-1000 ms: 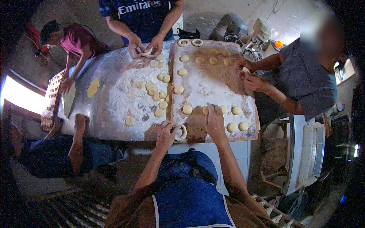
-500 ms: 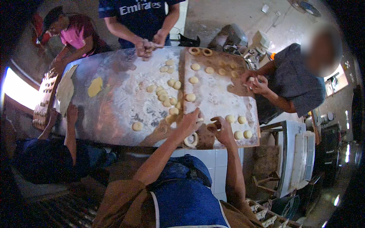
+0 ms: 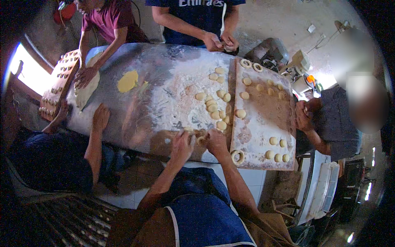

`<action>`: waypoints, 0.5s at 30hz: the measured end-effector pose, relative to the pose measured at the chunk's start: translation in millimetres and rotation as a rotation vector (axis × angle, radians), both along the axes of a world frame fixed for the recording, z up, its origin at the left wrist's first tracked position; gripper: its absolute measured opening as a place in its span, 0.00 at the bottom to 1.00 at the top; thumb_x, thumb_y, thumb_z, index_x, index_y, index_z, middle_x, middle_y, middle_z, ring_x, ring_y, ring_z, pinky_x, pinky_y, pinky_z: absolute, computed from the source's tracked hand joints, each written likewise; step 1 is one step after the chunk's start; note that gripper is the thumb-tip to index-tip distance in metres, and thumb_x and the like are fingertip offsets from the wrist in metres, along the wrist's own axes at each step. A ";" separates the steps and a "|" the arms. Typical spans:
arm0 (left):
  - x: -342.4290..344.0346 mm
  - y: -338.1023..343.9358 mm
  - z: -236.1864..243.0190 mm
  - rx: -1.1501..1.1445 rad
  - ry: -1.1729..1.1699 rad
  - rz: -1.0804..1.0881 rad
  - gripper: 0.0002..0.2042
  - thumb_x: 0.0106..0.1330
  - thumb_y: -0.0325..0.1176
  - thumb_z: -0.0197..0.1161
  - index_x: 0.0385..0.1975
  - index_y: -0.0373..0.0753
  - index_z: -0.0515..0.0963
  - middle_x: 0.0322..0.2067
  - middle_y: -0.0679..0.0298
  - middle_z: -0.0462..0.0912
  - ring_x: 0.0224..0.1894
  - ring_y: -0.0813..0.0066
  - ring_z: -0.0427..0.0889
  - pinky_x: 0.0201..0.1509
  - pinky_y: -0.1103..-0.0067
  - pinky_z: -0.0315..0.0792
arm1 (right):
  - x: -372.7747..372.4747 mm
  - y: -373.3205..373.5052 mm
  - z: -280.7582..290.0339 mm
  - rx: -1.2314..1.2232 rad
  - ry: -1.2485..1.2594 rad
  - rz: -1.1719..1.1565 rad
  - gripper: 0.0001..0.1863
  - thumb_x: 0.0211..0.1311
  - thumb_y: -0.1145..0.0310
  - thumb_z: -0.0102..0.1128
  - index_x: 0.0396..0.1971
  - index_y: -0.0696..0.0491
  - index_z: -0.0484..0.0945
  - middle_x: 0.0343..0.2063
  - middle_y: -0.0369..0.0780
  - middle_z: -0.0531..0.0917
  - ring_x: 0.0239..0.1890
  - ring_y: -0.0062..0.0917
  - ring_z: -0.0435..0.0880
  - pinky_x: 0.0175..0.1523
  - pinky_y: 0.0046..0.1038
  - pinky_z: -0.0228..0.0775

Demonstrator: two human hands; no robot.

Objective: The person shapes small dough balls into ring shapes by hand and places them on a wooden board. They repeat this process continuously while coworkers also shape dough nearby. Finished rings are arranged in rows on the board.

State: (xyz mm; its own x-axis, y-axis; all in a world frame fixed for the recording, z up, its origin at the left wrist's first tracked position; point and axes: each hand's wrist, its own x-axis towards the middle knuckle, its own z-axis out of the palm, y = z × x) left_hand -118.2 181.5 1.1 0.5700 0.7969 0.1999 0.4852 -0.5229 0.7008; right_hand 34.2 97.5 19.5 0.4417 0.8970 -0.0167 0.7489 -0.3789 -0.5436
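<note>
My left hand is over the floury metal table near its front edge. Its fingers are curled, and a pale bit of dough shows at their tips. Close by on the right, my right hand has its fingers bent around a small dough ball, partly hidden between both hands. Just beyond them lies a cluster of round dough balls. A dough ring rests on the near left corner of the wooden board, right of my right hand.
Several dough balls sit at the board's near right. Farther left lie a yellow dough piece and a dough sheet, where a co-worker's hands press. Other people stand around the table. A tray of small pieces is at far left.
My hands have moved left, off the board and over the metal table. One more dough ball now lies in the board's near right group. A co-worker's hands have reached onto the dough sheet.
</note>
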 end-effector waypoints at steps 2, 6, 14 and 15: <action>-4.8 -12.0 15.5 -0.128 -0.142 -0.042 0.14 0.63 0.38 0.64 0.44 0.36 0.80 0.38 0.50 0.82 0.49 0.48 0.78 0.57 0.62 0.70 | -0.3 -8.5 0.6 0.019 0.250 -0.086 0.15 0.48 0.68 0.73 0.32 0.56 0.75 0.28 0.46 0.83 0.28 0.34 0.83 0.39 0.32 0.77; -2.6 -9.5 21.8 -0.445 -0.307 -0.113 0.15 0.64 0.38 0.65 0.44 0.33 0.80 0.38 0.54 0.83 0.43 0.60 0.82 0.50 0.70 0.75 | -16.3 -18.3 9.8 0.282 0.397 -0.219 0.17 0.48 0.76 0.73 0.34 0.57 0.72 0.29 0.40 0.83 0.33 0.20 0.82 0.41 0.25 0.77; 5.8 -13.1 51.5 -0.725 -0.440 -0.070 0.08 0.67 0.29 0.60 0.42 0.33 0.80 0.35 0.61 0.83 0.38 0.75 0.82 0.44 0.76 0.77 | -46.0 -11.8 43.3 0.447 0.727 -0.357 0.27 0.49 0.81 0.67 0.49 0.55 0.64 0.29 0.43 0.83 0.33 0.22 0.82 0.38 0.24 0.76; 7.0 -14.0 44.2 -0.785 -0.515 -0.091 0.08 0.68 0.28 0.59 0.44 0.34 0.79 0.35 0.62 0.82 0.39 0.76 0.82 0.45 0.77 0.77 | -46.7 -12.9 46.8 0.424 0.735 -0.352 0.28 0.49 0.82 0.66 0.50 0.55 0.64 0.29 0.43 0.83 0.33 0.22 0.82 0.38 0.24 0.75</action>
